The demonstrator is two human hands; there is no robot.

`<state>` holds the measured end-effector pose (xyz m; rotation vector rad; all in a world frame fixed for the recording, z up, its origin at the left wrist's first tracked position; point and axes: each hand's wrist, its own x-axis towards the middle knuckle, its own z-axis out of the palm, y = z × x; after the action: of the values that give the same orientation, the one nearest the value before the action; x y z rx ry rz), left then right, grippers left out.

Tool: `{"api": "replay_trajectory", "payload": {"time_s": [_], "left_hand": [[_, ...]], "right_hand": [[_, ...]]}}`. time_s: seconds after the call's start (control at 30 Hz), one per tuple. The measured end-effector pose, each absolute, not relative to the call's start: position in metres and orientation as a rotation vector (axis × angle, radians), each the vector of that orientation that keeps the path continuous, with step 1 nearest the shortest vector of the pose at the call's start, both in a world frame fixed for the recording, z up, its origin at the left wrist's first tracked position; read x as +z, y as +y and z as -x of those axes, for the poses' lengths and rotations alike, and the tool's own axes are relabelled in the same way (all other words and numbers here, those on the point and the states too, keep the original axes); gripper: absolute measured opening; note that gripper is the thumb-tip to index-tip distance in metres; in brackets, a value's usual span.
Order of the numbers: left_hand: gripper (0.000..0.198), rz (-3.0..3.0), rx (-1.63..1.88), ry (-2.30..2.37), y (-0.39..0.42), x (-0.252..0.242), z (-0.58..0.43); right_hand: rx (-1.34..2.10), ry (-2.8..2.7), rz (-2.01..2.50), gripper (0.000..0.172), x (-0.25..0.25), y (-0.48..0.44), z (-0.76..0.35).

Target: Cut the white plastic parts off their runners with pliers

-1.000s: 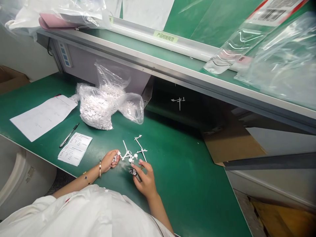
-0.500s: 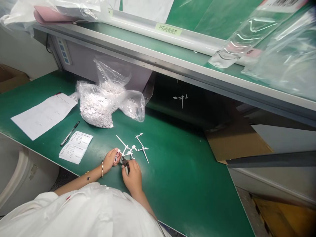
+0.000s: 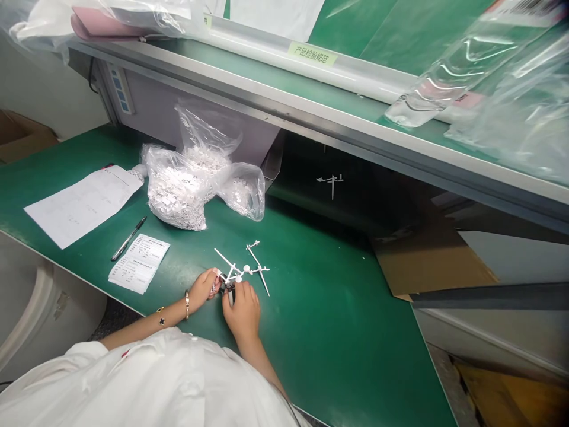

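Note:
My left hand (image 3: pixel 205 287) is closed around small white plastic pieces (image 3: pixel 214 287) just above the green table. Beside it, my right hand (image 3: pixel 242 307) grips dark-jawed pliers (image 3: pixel 230 293), whose jaws point toward the left hand and a white branched plastic frame (image 3: pixel 231 273). The frame touches or lies very near the fingers of both hands; which one bears it is hard to tell. Another thin white branched piece (image 3: pixel 258 261) lies on the table just beyond, to the right.
Clear bags of small white pieces (image 3: pixel 175 196) stand behind the hands on the green table (image 3: pixel 329 320). At left are a paper sheet (image 3: pixel 84 204), a pen (image 3: pixel 128 238) and printed slips (image 3: pixel 139 264). A metal-edged shelf (image 3: pixel 267 98) crosses above; a cardboard piece (image 3: pixel 435 267) is at right.
The pliers and right hand have shifted slightly toward the white frame, which has turned a little between the hands. The whole view has moved slightly.

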<state>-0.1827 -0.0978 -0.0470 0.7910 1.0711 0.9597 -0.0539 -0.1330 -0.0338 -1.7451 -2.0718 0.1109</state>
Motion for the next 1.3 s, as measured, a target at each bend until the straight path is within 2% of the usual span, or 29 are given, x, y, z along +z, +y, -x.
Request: {"api": "replay_trajectory", "payload": {"time_s": [0.57,0.83,1.07,1.3], "left_hand": [[0.047,-0.825,0.933,1.118,-0.098,-0.048,0.182],[0.055,-0.781,0.88,1.114,-0.094,-0.047,0.183],[0.05,-0.782,0.888,1.105,-0.094,-0.048,0.183],[0.047,-0.774,0.881,1.117,-0.093,-0.049,0.184]], "right_hand": [[0.115,-2.083,1.752,0.016,-0.035,-0.133,0.053],[0.438,-2.016,1.704,0.013,-0.029,-0.13,0.048],[0.384,-2.138,1.77,0.011,-0.026,-0.129,0.049],[0.529,-2.297,1.811,0.012,-0.015,-0.125,0.051]]}}
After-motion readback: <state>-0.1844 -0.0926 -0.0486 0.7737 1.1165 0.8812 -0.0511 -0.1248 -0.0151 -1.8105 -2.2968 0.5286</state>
